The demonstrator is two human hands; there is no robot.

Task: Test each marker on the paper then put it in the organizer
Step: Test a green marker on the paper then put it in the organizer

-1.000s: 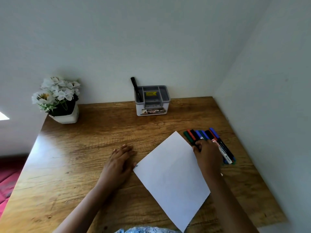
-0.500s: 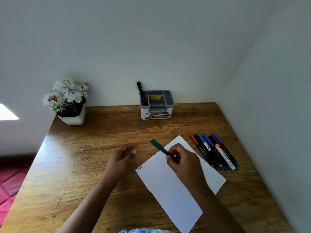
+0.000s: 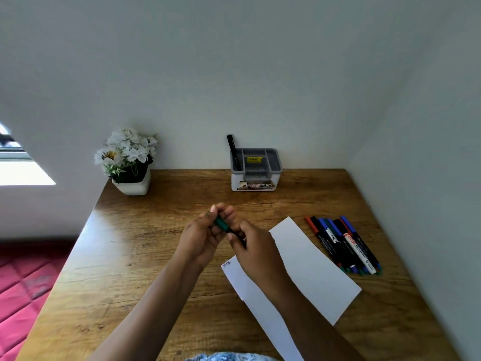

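At the far left, beyond the worktop's (image 3: pixel 130 256) edge, lies a pink quilted cover (image 3: pixel 23 282). A white flower pot (image 3: pixel 131 185) with white blooms stands at the worktop's back left corner, against the wall.

Near the middle, the left hand (image 3: pixel 200 238) is raised above the wood, its grip clamped on the green cap end of a green marker (image 3: pixel 222 223), fingers curled round it. The marker slants down to the right into the right hand (image 3: pixel 256 254), whose grip is closed round the dark barrel.

Behind the hands, by the wall, sits the grey-and-white organizer (image 3: pixel 256 169); a black marker (image 3: pixel 232 149) stands in its left compartment, leaning left.

The paper (image 3: pixel 307 269) lies flat under the right forearm, with a small scribble at its left corner. Just beside its right edge, the loose markers (image 3: pixel 343 243) lie side by side in a row.
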